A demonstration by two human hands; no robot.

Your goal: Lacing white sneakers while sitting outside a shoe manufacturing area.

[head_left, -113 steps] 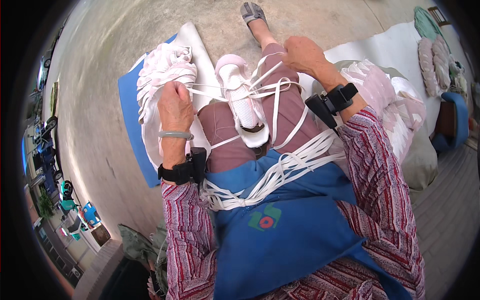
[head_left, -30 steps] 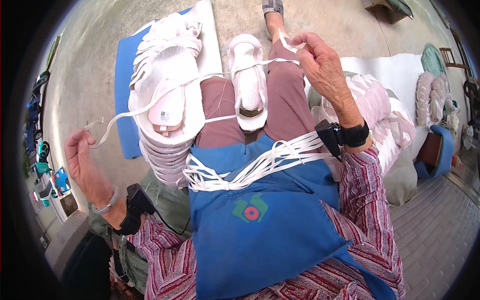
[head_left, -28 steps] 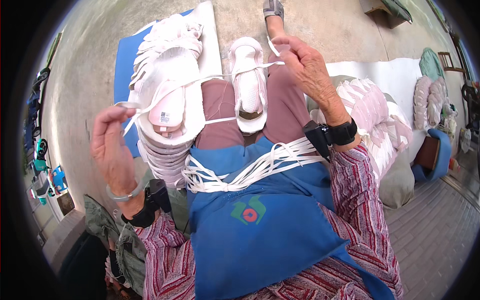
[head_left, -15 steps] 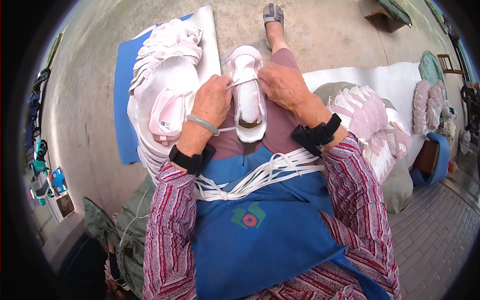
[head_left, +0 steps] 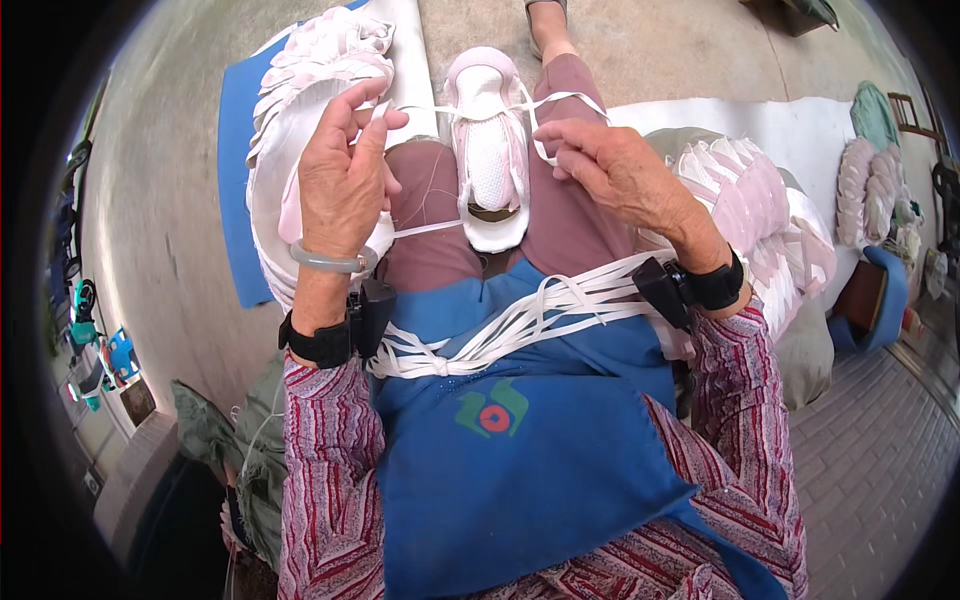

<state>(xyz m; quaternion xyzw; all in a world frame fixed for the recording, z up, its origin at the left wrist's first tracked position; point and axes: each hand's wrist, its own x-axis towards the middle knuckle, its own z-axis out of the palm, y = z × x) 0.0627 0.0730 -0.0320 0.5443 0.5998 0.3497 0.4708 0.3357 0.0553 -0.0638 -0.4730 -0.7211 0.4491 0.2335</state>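
A pale pink and white shoe upper [head_left: 490,185] lies between my knees, its toe pointing away and its back opening toward me. A white shoelace [head_left: 425,108] runs across its upper part and out to both sides. My left hand [head_left: 345,175] is raised left of it, with thumb and fingers closed on one lace end. On the right, my right hand [head_left: 620,170] has its fingertips closed at the other stretch of lace, which loops over my right knee. A bundle of white laces [head_left: 540,318] lies across the blue apron [head_left: 520,480] on my lap.
Stacked pink and white uppers [head_left: 320,90] lie to my left over a blue sheet [head_left: 240,180]. More uppers [head_left: 735,190] are piled at my right on a grey-green sack [head_left: 800,360]. Beyond stand a blue chair [head_left: 885,300] and further stacks [head_left: 868,190].
My hands have moved apart from the shoe's middle, the left one up and left, the right one right. The lace now stretches out on both sides of the upper.
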